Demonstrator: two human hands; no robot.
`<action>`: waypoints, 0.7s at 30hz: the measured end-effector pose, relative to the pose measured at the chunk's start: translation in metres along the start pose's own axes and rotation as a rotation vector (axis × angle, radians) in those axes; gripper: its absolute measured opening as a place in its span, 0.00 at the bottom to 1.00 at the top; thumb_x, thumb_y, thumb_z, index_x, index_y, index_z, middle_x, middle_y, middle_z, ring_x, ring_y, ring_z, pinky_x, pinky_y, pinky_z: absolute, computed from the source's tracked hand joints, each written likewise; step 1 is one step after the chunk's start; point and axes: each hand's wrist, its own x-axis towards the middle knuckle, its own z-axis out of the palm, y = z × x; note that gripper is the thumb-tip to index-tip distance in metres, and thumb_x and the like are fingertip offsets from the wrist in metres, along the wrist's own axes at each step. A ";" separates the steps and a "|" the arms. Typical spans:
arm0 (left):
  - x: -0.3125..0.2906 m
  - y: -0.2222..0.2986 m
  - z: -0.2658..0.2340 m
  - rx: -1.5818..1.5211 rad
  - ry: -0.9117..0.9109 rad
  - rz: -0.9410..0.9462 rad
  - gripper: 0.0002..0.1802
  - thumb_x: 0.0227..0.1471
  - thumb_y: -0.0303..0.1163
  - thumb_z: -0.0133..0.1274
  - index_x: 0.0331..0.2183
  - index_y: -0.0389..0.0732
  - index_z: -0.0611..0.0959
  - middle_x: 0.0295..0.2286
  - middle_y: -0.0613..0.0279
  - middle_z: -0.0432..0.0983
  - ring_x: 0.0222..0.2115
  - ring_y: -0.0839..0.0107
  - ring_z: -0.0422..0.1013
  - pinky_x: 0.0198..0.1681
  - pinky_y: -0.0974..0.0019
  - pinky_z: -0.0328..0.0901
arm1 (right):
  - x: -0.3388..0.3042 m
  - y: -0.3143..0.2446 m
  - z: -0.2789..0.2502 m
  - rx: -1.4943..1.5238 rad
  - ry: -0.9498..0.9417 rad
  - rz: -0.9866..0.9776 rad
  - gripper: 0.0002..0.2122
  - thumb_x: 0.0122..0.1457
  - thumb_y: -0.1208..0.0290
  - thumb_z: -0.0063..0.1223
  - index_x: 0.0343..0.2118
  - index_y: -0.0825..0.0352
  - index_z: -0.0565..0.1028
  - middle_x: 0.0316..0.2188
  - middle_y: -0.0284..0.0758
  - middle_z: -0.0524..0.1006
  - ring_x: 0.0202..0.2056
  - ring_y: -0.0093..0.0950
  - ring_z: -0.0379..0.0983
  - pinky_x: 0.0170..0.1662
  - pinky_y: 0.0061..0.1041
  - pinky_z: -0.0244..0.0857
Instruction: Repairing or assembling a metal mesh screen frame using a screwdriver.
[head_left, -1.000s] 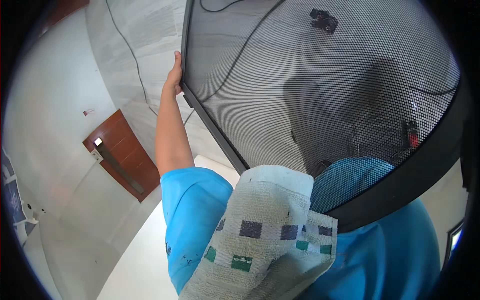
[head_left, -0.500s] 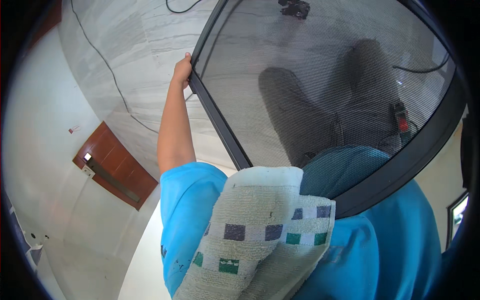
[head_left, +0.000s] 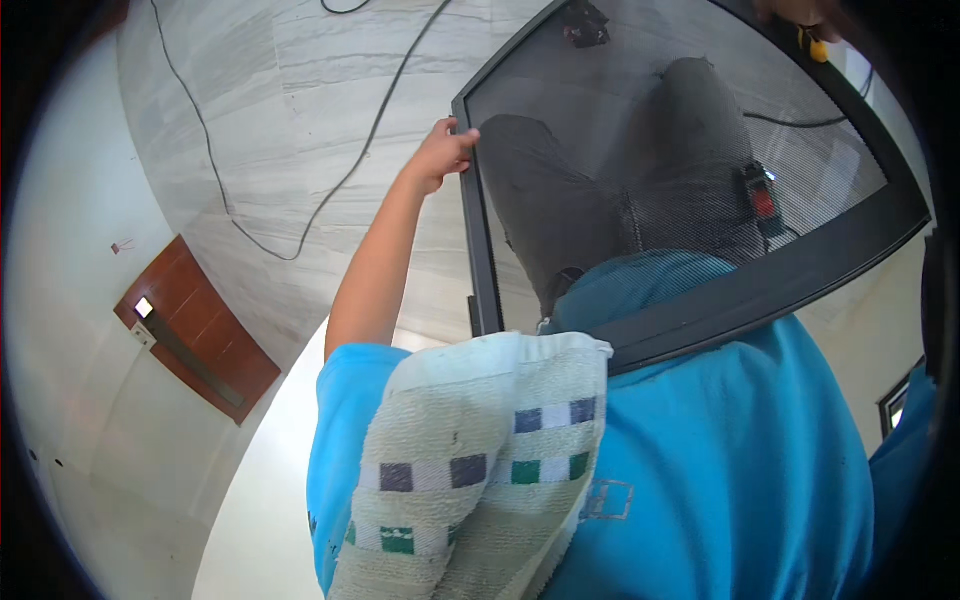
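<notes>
A black-framed mesh screen [head_left: 740, 300] leans over my lap, its near edge against my blue shirt. Through its dark mesh my legs show. My left hand [head_left: 445, 155] grips the screen's left rail near the far left corner, a finger lying over the rail. At the far right corner, partly cut off by the picture's edge, my right hand [head_left: 800, 12] is closed around a small tool with a yellow handle [head_left: 818, 48]; the tool's working end is hidden. A checked towel [head_left: 450, 440] hangs down over my chest.
Dark cables [head_left: 375, 130] run across the pale marbled floor [head_left: 330, 80]. To the left are a white wall [head_left: 70, 330] and a brown wooden door [head_left: 210, 330]. A dark torn patch [head_left: 585, 25] shows at the screen's far part.
The screen has shifted and tilted, with its far right corner now in view. My left hand has moved rightward with the rail. My right hand with the yellow-handled tool has come into view.
</notes>
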 end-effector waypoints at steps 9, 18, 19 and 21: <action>-0.078 -0.032 0.022 0.375 -0.008 -0.004 0.33 0.56 0.44 0.48 0.58 0.40 0.59 0.41 0.55 0.73 0.38 0.68 0.72 0.38 0.61 0.68 | -0.023 0.025 -0.004 -0.054 0.024 0.091 0.10 0.53 0.76 0.48 0.37 0.72 0.73 0.28 0.39 0.77 0.29 0.26 0.75 0.33 0.24 0.71; -0.066 -0.019 -0.003 0.239 0.174 0.200 0.23 0.57 0.36 0.46 0.52 0.35 0.71 0.45 0.55 0.73 0.42 0.70 0.71 0.44 0.71 0.65 | -0.050 0.017 0.057 0.078 0.451 0.118 0.10 0.56 0.73 0.43 0.35 0.72 0.74 0.27 0.40 0.78 0.26 0.28 0.75 0.30 0.27 0.72; -0.064 -0.014 -0.004 0.242 0.165 0.206 0.23 0.57 0.36 0.46 0.52 0.35 0.71 0.45 0.55 0.73 0.42 0.70 0.71 0.44 0.71 0.65 | -0.056 0.020 0.055 0.133 0.431 0.113 0.10 0.56 0.73 0.44 0.36 0.72 0.74 0.27 0.40 0.78 0.26 0.28 0.75 0.31 0.27 0.72; -0.060 -0.008 -0.009 0.198 0.106 0.126 0.23 0.56 0.35 0.46 0.51 0.35 0.72 0.45 0.54 0.73 0.42 0.70 0.72 0.44 0.71 0.65 | -0.068 0.017 0.063 0.161 0.415 0.119 0.11 0.56 0.73 0.44 0.37 0.72 0.74 0.28 0.40 0.78 0.27 0.28 0.75 0.31 0.28 0.72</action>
